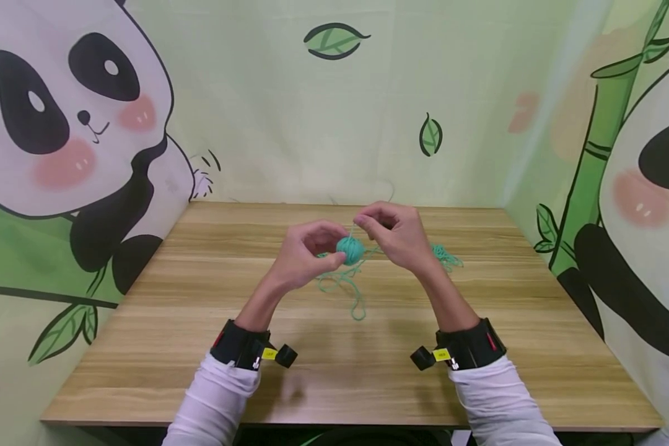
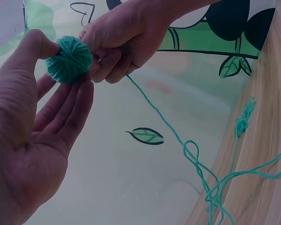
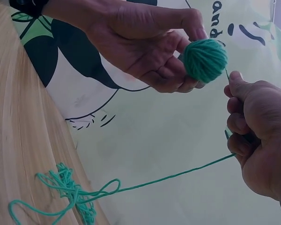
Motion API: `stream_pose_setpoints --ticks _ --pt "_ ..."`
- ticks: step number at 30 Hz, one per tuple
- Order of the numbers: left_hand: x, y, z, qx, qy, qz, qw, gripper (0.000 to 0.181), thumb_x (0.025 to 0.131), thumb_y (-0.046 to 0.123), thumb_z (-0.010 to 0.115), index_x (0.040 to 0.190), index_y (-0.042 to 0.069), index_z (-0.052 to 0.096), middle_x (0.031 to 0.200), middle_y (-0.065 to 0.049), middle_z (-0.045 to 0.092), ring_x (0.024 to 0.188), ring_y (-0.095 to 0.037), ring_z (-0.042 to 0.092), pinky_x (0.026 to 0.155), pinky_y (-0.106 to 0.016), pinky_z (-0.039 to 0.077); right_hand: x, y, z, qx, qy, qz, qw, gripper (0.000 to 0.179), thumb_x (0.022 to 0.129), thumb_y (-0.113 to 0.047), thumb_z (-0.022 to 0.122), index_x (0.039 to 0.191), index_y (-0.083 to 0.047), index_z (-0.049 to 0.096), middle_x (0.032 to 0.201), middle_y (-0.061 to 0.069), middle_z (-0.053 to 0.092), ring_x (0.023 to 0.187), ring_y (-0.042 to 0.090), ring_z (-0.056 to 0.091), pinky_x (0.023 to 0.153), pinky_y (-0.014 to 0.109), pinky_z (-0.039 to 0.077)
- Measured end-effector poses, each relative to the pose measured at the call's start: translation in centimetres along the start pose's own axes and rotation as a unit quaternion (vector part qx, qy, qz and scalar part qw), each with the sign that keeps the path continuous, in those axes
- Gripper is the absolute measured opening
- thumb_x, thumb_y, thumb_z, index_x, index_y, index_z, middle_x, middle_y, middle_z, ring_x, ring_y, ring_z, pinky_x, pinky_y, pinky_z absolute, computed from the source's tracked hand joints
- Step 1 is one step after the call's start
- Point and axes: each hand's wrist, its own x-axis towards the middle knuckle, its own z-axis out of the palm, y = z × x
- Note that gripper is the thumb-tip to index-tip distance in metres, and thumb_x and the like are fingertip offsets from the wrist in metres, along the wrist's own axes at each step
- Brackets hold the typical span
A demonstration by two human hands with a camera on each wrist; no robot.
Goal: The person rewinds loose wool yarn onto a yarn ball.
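A small teal ball of yarn (image 1: 350, 250) sits between the thumb and fingers of my left hand (image 1: 306, 255), held above the table. My right hand (image 1: 393, 234), just right of the ball and a little higher, pinches the yarn strand (image 1: 352, 230) that rises from it. In the right wrist view a short taut length joins the ball (image 3: 205, 60) to the thumb tip of my right hand (image 3: 262, 126). From beneath that hand's curled fingers the strand (image 2: 154, 108) runs down to loose loops near the table.
Loose yarn loops (image 1: 358, 303) trail on the wooden table (image 1: 201, 347) below the hands. A tangled bundle of the same yarn (image 1: 445, 256) lies to the right, behind the right wrist. A curtain with printed pandas (image 1: 245, 111) stands behind the table.
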Motion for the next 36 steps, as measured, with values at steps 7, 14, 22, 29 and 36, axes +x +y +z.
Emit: stream_pose_setpoints --ticks 7,14,22,29,36 --pt "0.0 -0.1 -0.2 -0.026 -0.006 0.012 0.9996 0.034 0.082 -0.007 0.074 0.115 -0.012 0.067 0.099 -0.01 0.075 0.081 -0.029 0.073 0.073 -0.037 0.065 0.0 0.3 0.3 -0.005 0.005 -0.001 1.0 0.008 0.096 0.006 0.068 0.091 0.01 0.073 0.063 0.019 0.059 0.052 0.007 0.044 0.046 0.015 0.034" --pt "0.1 0.1 0.0 -0.034 0.004 0.015 0.9993 0.033 0.08 -0.004 0.073 0.111 -0.013 0.066 0.098 -0.005 0.074 0.081 -0.031 0.072 0.074 -0.037 0.065 -0.1 1.6 0.6 -0.01 -0.009 0.013 0.9998 0.012 0.099 0.0 0.067 0.094 0.008 0.074 0.065 0.016 0.06 0.051 0.011 0.044 0.045 0.016 0.035" --pt "0.3 -0.1 -0.1 -0.035 0.062 0.057 0.9958 0.033 0.081 -0.011 0.071 0.112 -0.017 0.064 0.103 -0.006 0.074 0.09 -0.026 0.071 0.077 -0.033 0.064 -0.2 4.4 1.2 0.007 -0.041 0.03 0.9987 0.017 0.103 -0.011 0.064 0.098 0.0 0.076 0.072 0.007 0.066 0.054 0.021 0.052 0.047 0.019 0.044" --pt "0.6 -0.2 -0.2 0.007 0.139 0.063 0.9883 0.033 0.08 -0.013 0.073 0.112 -0.016 0.067 0.1 -0.006 0.075 0.091 -0.024 0.071 0.089 -0.037 0.059 -0.6 4.4 1.8 -0.01 -0.066 0.041 0.9969 0.017 0.104 -0.009 0.062 0.104 -0.002 0.078 0.069 0.018 0.062 0.048 0.013 0.04 0.042 0.019 0.03" --pt "0.7 1.6 0.2 0.019 0.173 0.081 0.9814 0.03 0.079 -0.014 0.073 0.107 -0.02 0.067 0.098 -0.007 0.076 0.086 -0.021 0.07 0.073 -0.033 0.057 -0.7 4.1 2.3 -0.039 -0.099 0.019 0.9941 0.027 0.104 -0.011 0.061 0.078 -0.009 0.069 0.06 0.002 0.054 0.047 0.012 0.037 0.044 0.019 0.03"
